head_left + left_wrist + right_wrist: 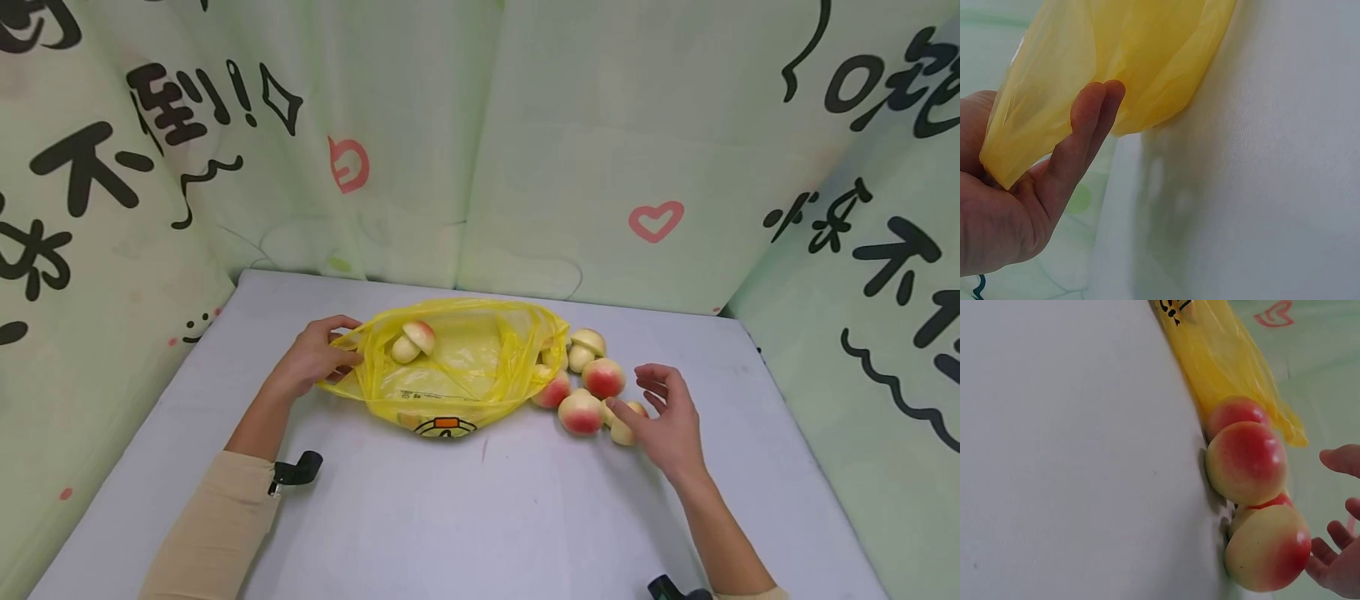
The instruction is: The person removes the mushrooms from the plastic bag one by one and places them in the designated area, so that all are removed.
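Observation:
A yellow plastic bag (457,400) lies with its mouth spread on the table. My left hand (318,358) holds its left edge; in the left wrist view the bag film (1147,69) runs down into that hand, between thumb and fingers. A toy mushroom (420,335), cream with a red-tinged cap, sits in the bag. Several more mushrooms (581,413) cluster by the bag's right end, some partly behind it. My right hand (671,421) hovers over the cluster's right side with fingers spread and loosely bent, holding nothing; its thumb overlaps one mushroom (624,429) in the head view.
The white-covered table (480,517) stretches in front of the bag. Pale green printed curtains (555,150) hang behind and on both sides. A black wrist camera (300,468) sits at the left cuff, another (675,590) at the right wrist.

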Tool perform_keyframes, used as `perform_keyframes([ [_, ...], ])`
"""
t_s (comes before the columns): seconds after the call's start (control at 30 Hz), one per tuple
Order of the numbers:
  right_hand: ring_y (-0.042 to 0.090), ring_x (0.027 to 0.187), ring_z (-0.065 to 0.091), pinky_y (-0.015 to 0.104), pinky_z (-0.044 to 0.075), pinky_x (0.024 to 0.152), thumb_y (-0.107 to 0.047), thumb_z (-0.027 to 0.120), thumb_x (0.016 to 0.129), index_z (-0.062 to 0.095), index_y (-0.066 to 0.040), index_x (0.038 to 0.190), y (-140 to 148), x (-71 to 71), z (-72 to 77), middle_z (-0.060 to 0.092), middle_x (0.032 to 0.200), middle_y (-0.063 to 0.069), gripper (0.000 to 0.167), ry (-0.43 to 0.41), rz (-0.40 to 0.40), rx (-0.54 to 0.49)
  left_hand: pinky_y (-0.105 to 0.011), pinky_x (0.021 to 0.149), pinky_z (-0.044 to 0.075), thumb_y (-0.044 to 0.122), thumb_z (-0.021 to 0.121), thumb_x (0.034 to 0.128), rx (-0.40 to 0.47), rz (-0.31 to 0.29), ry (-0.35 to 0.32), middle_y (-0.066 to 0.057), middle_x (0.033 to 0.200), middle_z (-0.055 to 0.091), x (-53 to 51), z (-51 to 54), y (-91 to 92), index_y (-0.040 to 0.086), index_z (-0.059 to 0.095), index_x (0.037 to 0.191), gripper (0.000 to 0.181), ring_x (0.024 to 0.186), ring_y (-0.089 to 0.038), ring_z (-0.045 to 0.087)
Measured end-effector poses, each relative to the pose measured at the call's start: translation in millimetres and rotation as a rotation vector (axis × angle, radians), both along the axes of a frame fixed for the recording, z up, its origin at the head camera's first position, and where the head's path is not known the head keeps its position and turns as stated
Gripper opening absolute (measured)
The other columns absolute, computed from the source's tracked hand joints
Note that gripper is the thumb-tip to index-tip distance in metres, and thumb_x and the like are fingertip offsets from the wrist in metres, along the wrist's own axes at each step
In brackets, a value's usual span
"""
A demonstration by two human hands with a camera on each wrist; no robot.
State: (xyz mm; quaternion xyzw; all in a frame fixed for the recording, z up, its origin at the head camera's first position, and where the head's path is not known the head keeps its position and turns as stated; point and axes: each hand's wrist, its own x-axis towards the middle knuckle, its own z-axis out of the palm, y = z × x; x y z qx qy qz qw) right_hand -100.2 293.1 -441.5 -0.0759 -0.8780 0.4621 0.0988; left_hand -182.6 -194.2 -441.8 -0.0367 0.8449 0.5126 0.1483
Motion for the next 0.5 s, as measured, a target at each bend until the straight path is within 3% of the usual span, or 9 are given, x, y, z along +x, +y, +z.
perform_keyframes([
  [0.23,0.022,0.125,0.057,0.029,0.046,0.114,-0.011,0.084,0.087,0.055,-0.002,0.133,-16,-9.2,5.3,0.058,0.126,0.000,0.055,0.110,0.011,-0.098,-0.030,0.066,0.060,0.008,0.073,0.0948,0.007,-0.002,-0.002,-0.025,0.120,0.063,0.1,1.1,-0.5,0.007,0.052,0.147,0.056,0.074,-0.022,0.070],
  [0.5,0.017,0.125,0.057,0.022,0.047,0.111,-0.007,0.083,0.088,0.057,-0.001,0.132,-35,-15.2,13.1,0.060,0.130,0.013,0.052,0.179,0.070,-0.149,-0.029,0.066,0.060,0.008,0.074,0.0943,0.001,0.005,0.000,-0.025,0.121,0.062,-0.8,1.0,0.3,0.007,0.052,0.147,0.057,0.074,-0.022,0.069],
])
